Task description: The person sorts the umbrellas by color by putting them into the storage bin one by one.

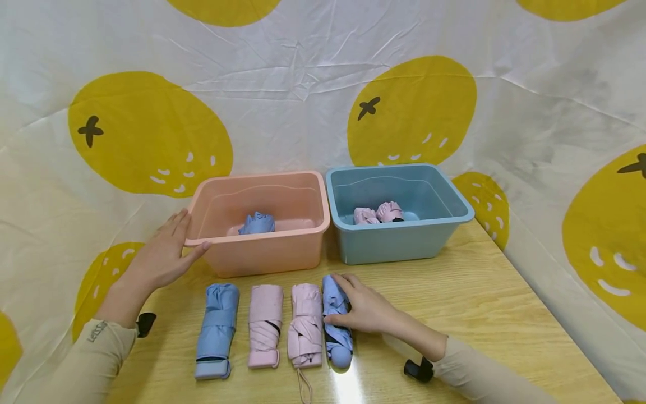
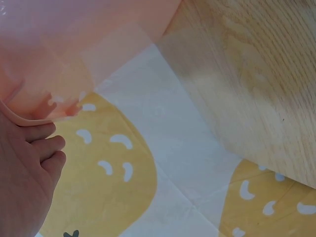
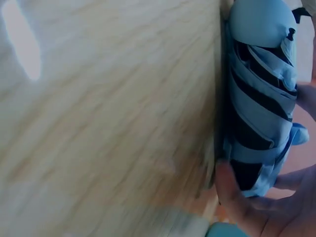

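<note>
On the wooden table, my right hand [image 1: 370,310] grips a folded blue umbrella [image 1: 334,303] with a round handle, thumb on one side and fingers at its far end. The right wrist view shows that umbrella [image 3: 261,106] close up, black showing between its folds. Left of it lie two folded pink umbrellas, one with a cord [image 1: 305,320] and one without [image 1: 266,322]. A darker blue umbrella [image 1: 217,322] lies furthest left. My left hand [image 1: 158,255] rests at the left rim of a pink bin [image 1: 272,253], thumb spread along the front edge and fingers along the side.
Inside the pink bin is a blue folded umbrella [image 1: 258,223]. To its right stands a blue bin [image 1: 398,244] holding two pink folded umbrellas [image 1: 390,211]. A white cloth with yellow fruit shapes [image 1: 303,129] hangs behind. The table's right edge [image 1: 550,308] slants toward me.
</note>
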Motion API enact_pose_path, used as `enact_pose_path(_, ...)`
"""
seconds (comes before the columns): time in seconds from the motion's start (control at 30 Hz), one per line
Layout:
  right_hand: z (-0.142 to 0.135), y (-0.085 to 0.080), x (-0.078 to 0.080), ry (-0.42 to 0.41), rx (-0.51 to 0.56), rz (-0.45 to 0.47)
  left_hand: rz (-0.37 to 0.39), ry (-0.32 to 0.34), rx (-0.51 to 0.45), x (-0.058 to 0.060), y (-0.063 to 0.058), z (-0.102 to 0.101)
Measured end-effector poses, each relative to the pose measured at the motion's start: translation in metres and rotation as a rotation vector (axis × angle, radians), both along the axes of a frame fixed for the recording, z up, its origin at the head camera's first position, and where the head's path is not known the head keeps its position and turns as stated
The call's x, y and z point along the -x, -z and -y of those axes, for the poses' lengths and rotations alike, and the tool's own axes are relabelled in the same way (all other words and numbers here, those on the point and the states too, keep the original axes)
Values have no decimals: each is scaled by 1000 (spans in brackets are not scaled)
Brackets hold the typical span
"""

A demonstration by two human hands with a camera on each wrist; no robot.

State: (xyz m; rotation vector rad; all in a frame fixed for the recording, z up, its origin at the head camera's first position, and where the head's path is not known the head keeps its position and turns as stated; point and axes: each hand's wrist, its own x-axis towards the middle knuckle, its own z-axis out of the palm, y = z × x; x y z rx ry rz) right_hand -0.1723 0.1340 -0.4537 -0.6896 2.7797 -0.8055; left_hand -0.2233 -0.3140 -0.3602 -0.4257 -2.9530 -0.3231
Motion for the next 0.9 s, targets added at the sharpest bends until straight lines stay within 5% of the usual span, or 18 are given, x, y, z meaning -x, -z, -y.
enact_pose_path(0.6,3,9,1,66,304,85,-5,1,-6,0,0,-1)
enact_pose_path(0.9,-4,7,-8,56,431,12,1,0,-10,0,1,1)
